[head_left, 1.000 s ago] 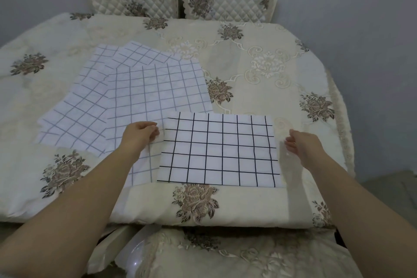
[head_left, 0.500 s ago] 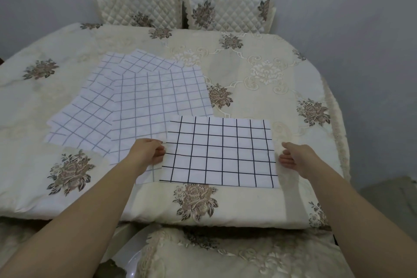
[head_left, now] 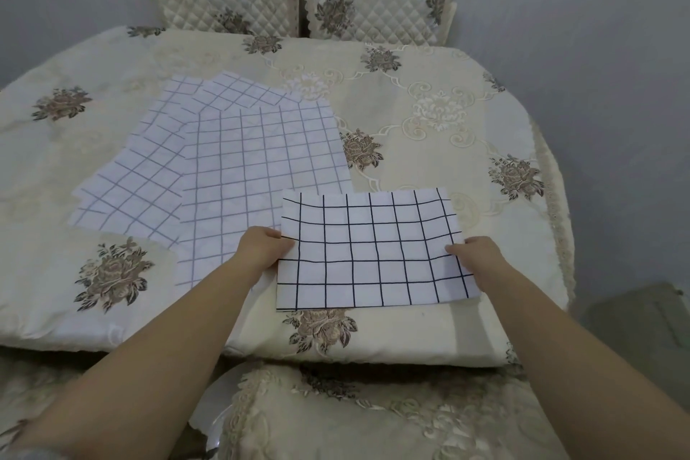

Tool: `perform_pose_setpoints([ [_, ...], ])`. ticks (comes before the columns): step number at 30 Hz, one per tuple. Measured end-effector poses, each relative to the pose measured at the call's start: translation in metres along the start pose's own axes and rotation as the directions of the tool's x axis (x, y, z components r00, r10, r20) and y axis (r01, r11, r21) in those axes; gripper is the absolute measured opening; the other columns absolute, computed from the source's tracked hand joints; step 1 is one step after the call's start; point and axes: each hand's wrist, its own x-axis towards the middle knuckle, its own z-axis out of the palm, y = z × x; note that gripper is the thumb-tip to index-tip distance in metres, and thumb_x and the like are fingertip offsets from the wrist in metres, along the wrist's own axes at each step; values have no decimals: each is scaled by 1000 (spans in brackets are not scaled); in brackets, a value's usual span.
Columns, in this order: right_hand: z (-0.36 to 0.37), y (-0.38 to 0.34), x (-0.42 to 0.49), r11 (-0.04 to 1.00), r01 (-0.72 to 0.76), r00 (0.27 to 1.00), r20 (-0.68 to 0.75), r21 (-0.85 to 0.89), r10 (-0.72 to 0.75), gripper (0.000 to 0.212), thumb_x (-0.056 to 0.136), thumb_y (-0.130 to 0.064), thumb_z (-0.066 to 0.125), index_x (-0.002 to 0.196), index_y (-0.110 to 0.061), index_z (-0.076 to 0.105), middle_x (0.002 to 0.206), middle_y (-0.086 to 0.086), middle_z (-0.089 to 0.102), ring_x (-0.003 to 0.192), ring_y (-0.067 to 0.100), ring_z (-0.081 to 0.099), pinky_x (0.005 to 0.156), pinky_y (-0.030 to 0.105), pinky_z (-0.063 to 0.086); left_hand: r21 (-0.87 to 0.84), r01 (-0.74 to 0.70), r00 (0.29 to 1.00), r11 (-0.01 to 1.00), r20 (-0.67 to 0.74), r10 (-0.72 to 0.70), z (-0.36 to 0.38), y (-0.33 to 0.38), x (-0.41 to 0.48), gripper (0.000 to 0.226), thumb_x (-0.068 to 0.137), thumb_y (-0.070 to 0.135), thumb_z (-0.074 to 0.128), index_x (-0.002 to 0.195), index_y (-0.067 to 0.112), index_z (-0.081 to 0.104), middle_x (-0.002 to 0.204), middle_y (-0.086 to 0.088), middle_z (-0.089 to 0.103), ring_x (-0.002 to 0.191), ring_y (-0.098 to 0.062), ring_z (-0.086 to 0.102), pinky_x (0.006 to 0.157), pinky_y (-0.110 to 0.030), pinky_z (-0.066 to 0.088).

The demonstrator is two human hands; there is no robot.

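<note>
The cloth (head_left: 373,254) is pinched at both sides by the left hand (head_left: 263,252) and right hand (head_left: 476,259) — an even lift seems called for next.

The fingers of the left hand (head_left: 261,250) and the right hand (head_left: 474,259) are concealed under the side edges of the black-grid cloth (head_left: 373,250). At centre left, the lower pale-grid cloths (head_left: 123,194) are largely covered by the top pale-grid cloth (head_left: 261,168). Both forearms (head_left: 149,366) are cut off at the bottom edge.
</note>
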Motion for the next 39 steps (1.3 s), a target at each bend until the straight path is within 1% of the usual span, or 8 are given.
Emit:
perform_pose_setpoints([
  [5,-16,6,-9,1000,-5,999,-53,6,6,14,80,-6,71,83,6,64,75,18,59,63,23,49,67,33,43,-68,1,1000,998,11,-1,8,-1,-6,18,81,12,73,95,6,64,91,-10,63,78,-21,58,71,-27,46],
  [10,-36,21,-14,998,-48,996,-78,32,51,54,82,-14,72,128,6,52,126,22,57,103,33,57,86,37,47,-118,40,996,992,81,-30,22,-1,-12,28,79,10,76,101,-3,65,96,-21,68,71,-27,65,61,-32,57],
  [15,-51,38,-22,996,-88,991,-102,-4,87,54,85,-16,70,131,4,51,112,21,59,93,32,55,76,34,44,-83,54,989,995,145,-41,35,0,-21,14,79,7,74,86,-2,66,89,-25,69,71,-33,67,71,-50,59],
  [19,-58,54,-26,991,-130,987,-91,28,132,29,85,-13,70,109,1,61,75,10,54,64,26,50,58,32,44,-50,64,987,997,152,-56,38,0,-27,21,78,8,76,93,-1,64,87,-20,68,69,-31,66,54,-34,57],
  [23,-61,64,-25,987,-150,984,-91,54,154,27,80,-15,73,100,2,66,95,20,64,89,37,63,83,48,54,-56,84,979,995,192,-72,35,-2,-32,13,82,3,72,90,-2,63,76,-17,63,59,-26,60,39,-23,50],
  [29,-67,54,-26,993,-117,978,-177,-32,110,22,85,-14,59,88,7,62,79,18,56,74,26,54,71,41,51,-76,119,976,990,193,-103,25,-4,-32,13,89,10,65,85,-2,66,78,-18,69,64,-27,67,57,-32,60],
  [32,-66,38,-41,988,-13,962,-271,-153,-29,37,89,-14,54,106,19,59,93,35,60,90,43,62,81,45,50,-137,124,983,983,154,-102,17,-4,-31,17,91,9,60,86,-6,66,79,-21,66,65,-28,65,54,-28,57],
  [39,-9,-7,-69,977,210,974,-95,45,-205,34,89,-29,59,114,-6,63,106,9,64,92,24,56,87,35,46,-375,-1,1000,927,12,6,-2,-11,-37,18,93,15,58,93,0,67,97,-21,71,91,-34,69,85,-41,57],
])
